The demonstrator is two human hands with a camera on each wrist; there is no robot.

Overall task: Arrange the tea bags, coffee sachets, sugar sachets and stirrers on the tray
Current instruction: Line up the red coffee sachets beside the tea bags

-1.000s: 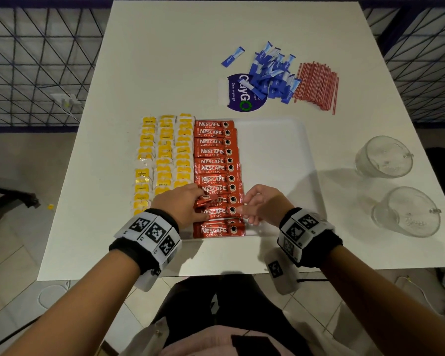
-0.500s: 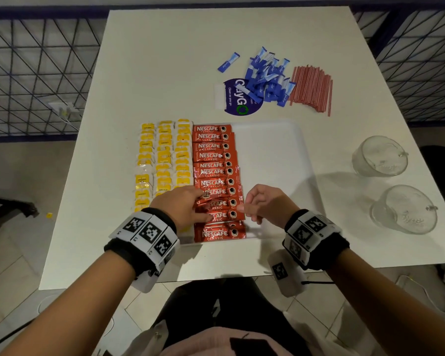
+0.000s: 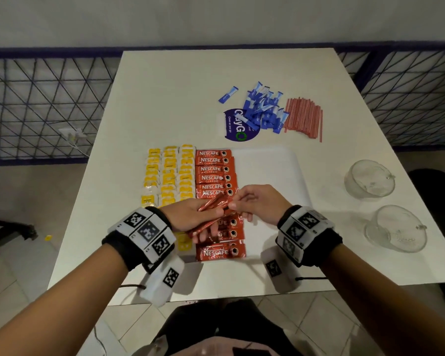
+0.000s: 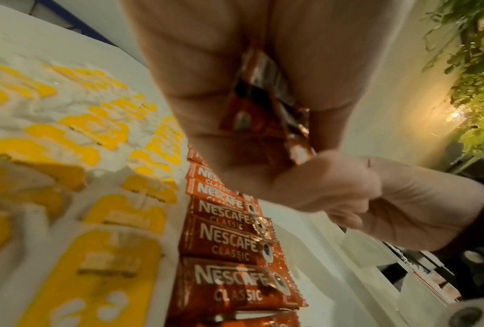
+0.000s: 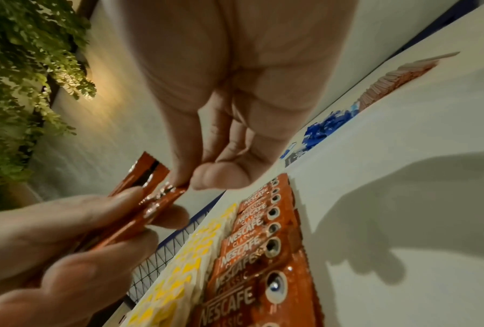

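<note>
A white tray (image 3: 267, 170) holds yellow tea bags (image 3: 170, 173) in three columns on its left part, and beside them a column of red Nescafe coffee sachets (image 3: 212, 169). My left hand (image 3: 190, 217) grips a small bunch of coffee sachets (image 3: 213, 205) above the column's near end. My right hand (image 3: 252, 201) pinches the right end of that bunch (image 5: 162, 194) between thumb and forefinger. Blue sugar sachets (image 3: 263, 109) and red stirrers (image 3: 303, 118) lie in heaps on the table behind the tray.
Two clear glass cups (image 3: 369, 179) (image 3: 396, 228) stand on the white table (image 3: 165, 98) right of the tray. A purple round sticker (image 3: 238, 127) lies under the sugar heap. A dark wire fence (image 3: 41, 104) borders the table's far side. The tray's right half is bare.
Both hands have risen from the coffee column on the tray. The left now holds a bunch of sachets up in the air, and the right pinches its end.
</note>
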